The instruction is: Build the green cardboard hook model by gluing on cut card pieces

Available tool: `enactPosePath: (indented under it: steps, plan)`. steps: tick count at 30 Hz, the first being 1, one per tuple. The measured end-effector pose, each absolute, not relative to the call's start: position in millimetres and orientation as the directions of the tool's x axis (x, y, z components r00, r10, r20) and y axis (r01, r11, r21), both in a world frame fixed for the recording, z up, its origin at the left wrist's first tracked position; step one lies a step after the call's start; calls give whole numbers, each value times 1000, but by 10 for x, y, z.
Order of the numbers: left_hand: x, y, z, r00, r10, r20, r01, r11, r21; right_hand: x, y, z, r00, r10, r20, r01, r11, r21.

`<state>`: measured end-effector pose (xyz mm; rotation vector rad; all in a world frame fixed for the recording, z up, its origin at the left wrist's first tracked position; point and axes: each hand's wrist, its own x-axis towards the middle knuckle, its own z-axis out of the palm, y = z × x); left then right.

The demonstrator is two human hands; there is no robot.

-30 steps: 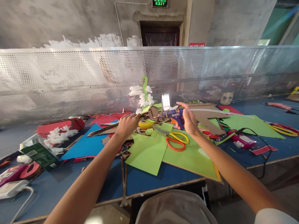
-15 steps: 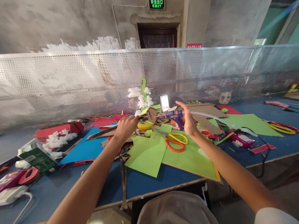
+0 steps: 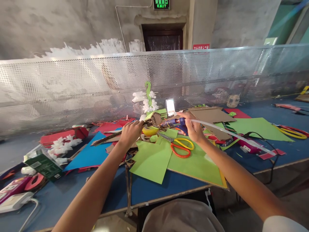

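My right hand (image 3: 193, 128) grips a blue glue gun (image 3: 174, 122), its nozzle pointing left toward a small cardboard piece (image 3: 156, 119). A long translucent glue stick (image 3: 231, 134) trails from the gun's back toward the right. My left hand (image 3: 130, 131) is closed on a long thin cardboard strip (image 3: 108, 137) that reaches up to that cardboard piece. Yellow and orange scissors (image 3: 180, 147) lie on green paper (image 3: 154, 159) just below my right hand.
The blue table (image 3: 60, 190) is littered with red, blue and green paper. A green box (image 3: 43, 164) and a pink tool (image 3: 14, 187) sit at the left, a pink device (image 3: 249, 145) with a black cable at the right. A perforated metal screen (image 3: 72, 87) backs the table.
My right hand has closed around the glue gun, fingers no longer spread. The glue stick's free end has swung down toward the table at the right. My left hand has barely moved.
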<state>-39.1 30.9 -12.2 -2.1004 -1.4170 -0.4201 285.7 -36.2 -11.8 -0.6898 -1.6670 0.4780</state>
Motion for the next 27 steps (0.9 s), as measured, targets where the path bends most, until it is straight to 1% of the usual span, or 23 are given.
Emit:
enactPosePath:
  steps: [5,8,10,14,18,20,22,24,27]
  plan:
    - [-391,306,-128,396,733,553,916,-271,-297,2863,-355,-112,-116,675,729,139,738,-661]
    - [-395,323,-146,392,733,556,918,-275,-284,2870,-348,-107,-129,690,712,98,723,-683]
    - [-396,334,-155,394,734,553,918,-285,-275,2869,-349,-96,-132,709,693,106,705,-702]
    - [-378,323,-147,400,733,551,916,-295,-272,2848,-349,-59,-150,725,672,192,688,-700]
    - [-348,281,-113,417,720,555,908,-309,-282,2847,-305,-77,-172,686,707,302,720,-625]
    - [-339,265,-98,423,715,557,906,-313,-285,2863,-275,-114,-207,684,699,295,725,-622]
    - [-333,255,-88,427,714,554,903,-314,-292,2883,-255,-148,-257,710,656,273,704,-655]
    - [-328,251,-82,435,712,551,899,-315,-303,2898,-252,-163,-265,727,634,304,687,-660]
    - [-317,245,-77,443,707,550,895,-319,-311,2903,-267,-143,-226,687,691,432,706,-561]
